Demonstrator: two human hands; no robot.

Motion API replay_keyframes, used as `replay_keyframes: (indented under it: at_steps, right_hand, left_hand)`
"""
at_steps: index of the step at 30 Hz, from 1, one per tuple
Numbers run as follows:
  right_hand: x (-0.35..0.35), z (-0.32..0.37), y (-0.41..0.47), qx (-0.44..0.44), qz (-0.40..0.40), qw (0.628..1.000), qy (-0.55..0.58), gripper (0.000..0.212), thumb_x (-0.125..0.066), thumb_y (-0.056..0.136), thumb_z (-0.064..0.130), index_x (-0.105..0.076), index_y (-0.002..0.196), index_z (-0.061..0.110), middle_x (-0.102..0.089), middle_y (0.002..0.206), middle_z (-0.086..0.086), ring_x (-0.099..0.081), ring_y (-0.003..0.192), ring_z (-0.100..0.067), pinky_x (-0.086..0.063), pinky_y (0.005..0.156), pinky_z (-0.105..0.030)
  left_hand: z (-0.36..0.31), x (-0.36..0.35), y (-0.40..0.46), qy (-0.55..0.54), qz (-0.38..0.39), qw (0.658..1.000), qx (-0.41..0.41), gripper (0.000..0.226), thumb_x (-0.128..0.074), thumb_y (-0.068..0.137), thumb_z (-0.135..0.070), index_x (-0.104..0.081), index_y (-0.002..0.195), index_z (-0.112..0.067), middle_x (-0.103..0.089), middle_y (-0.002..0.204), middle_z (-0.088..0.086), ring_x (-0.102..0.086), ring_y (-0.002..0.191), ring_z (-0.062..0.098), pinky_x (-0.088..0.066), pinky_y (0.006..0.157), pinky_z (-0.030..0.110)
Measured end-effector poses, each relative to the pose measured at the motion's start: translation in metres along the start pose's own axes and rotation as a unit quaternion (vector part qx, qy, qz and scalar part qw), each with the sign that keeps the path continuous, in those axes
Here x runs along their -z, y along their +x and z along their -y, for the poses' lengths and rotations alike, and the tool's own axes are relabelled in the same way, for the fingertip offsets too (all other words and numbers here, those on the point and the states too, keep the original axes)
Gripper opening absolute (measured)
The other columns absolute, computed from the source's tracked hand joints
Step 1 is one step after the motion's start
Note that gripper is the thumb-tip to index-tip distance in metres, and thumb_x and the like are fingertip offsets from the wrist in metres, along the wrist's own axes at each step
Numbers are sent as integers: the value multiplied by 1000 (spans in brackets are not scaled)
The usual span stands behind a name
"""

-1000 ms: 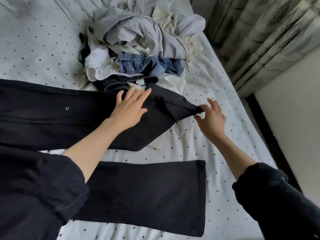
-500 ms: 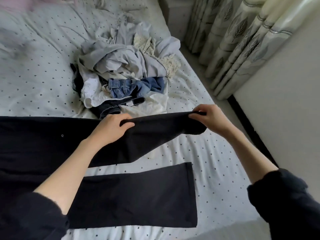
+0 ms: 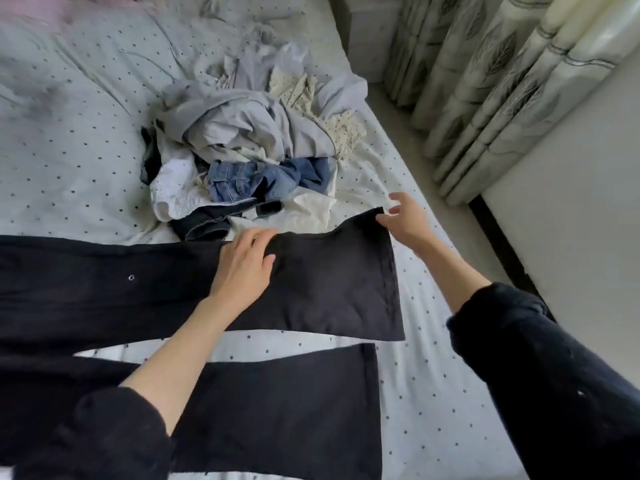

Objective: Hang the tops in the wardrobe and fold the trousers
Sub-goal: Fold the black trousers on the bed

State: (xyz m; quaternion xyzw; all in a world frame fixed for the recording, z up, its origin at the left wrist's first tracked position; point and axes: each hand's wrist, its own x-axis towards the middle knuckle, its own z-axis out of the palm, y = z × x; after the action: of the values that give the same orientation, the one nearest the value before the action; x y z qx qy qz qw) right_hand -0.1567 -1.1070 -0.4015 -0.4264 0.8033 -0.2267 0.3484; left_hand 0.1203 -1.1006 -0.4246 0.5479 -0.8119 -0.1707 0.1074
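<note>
Upper leg now flat – black trousers [image 3: 329,289] on bed [image 3: 433,393].

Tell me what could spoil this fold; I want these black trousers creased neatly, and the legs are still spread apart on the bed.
1. The two legs of the black trousers lie splayed, so folding now may misalign the hems.
2. The far leg's edge sits against the heap of crumpled pale and denim clothes, which could snag.
3. The left hand presses only mid-leg; the right hand is open at the hem corner, so the cloth could shift.

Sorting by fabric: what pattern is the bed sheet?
The bed sheet is white with small dark polka dots, clearest in the head view.
</note>
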Motion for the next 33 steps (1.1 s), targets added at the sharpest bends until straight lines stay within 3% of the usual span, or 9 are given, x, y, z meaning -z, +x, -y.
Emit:
replay_keyframes:
  at_steps: [4, 7, 10, 15, 18, 22, 27, 31, 33]
  right_hand:
    - [-48, -66, -17, -94, 31, 995, -17, 65, -59, 90, 29, -28, 144, 11, -45, 139, -14, -51, 118, -29, -40, 86, -31]
    - [-78, -112, -46, -155, 49, 986, -36, 61, -61, 88, 37, -38, 135, 6, -49, 131, -13, -52, 115, -31, -44, 90, -37]
    - [-97, -144, -69, -191, 54, 980, -28, 48, -62, 86, 39, -46, 117, 6, -54, 111, -8, -55, 96, -25, -44, 74, -33]
    - [-103, -166, -92, -262, 48, 964, 20, 18, -56, 89, 23, -54, 78, 10, -65, 84, -12, -58, 75, -25, -48, 67, -34]
    - [-101, -162, -106, -268, 43, 962, -22, 21, -48, 94, 25, -56, 90, 7, -66, 95, -14, -56, 79, -26, -41, 64, -29]
    - [-110, -144, -137, -221, -4, 967, -125, 40, -42, 96, 27, -40, 130, 6, -49, 129, -13, -49, 114, -32, -39, 90, -40]
    - [-144, -116, -187, -107, -2, 969, -222, 62, -47, 95, 28, -17, 147, 13, -21, 153, -6, -23, 140, -25, -23, 111, -43]
    - [-187, -84, -224, 0, 48, 967, -250, 59, -45, 96, 29, -19, 147, 16, -16, 156, -3, -12, 144, -20, -16, 116, -43]
    - [-223, -61, -251, 49, 76, 963, -253, 56, -43, 97, 29, -21, 147, 17, -16, 157, -4, -11, 145, -21, -15, 116, -42]
  left_hand:
    - [2, -57, -57, 58, 158, 985, 32, 57, -46, 97, -27, -20, 148, -27, -9, 157, 1, -6, 144, 18, -11, 116, 44]
    - [7, -82, -79, 117, 247, 960, 55, 70, -44, 97, -22, 0, 150, -31, 24, 155, 0, 18, 143, 22, 0, 116, 50]
    - [8, -98, -83, 156, 272, 949, 46, 77, -47, 95, -21, 7, 149, -32, 34, 150, 7, 26, 140, 28, 5, 112, 56]
    - [7, -112, -104, 170, 272, 947, -2, 63, -36, 99, -32, 3, 149, -31, 26, 154, 7, 22, 142, 29, 5, 111, 57]
    - [1, -108, -125, 181, 236, 954, -27, 67, -46, 95, -24, -9, 150, -28, 11, 157, 10, 10, 144, 32, -1, 113, 55]
    - [-13, -102, -169, 157, 147, 976, -33, 83, -75, 57, 1, -51, 135, -14, -39, 144, 20, -36, 133, 40, -36, 100, 60]
    - [1, -92, -224, 129, 148, 980, 31, 82, -77, 55, 5, -54, 132, -11, -45, 139, 23, -42, 128, 42, -40, 97, 57]
    - [45, -77, -246, 118, 153, 979, 69, 77, -63, 77, 1, -33, 145, -16, -20, 153, 19, -16, 142, 37, -22, 113, 52]
    - [81, -64, -259, 133, 138, 981, 42, 82, -74, 60, 6, -48, 136, -11, -37, 145, 21, -35, 134, 39, -33, 104, 55]
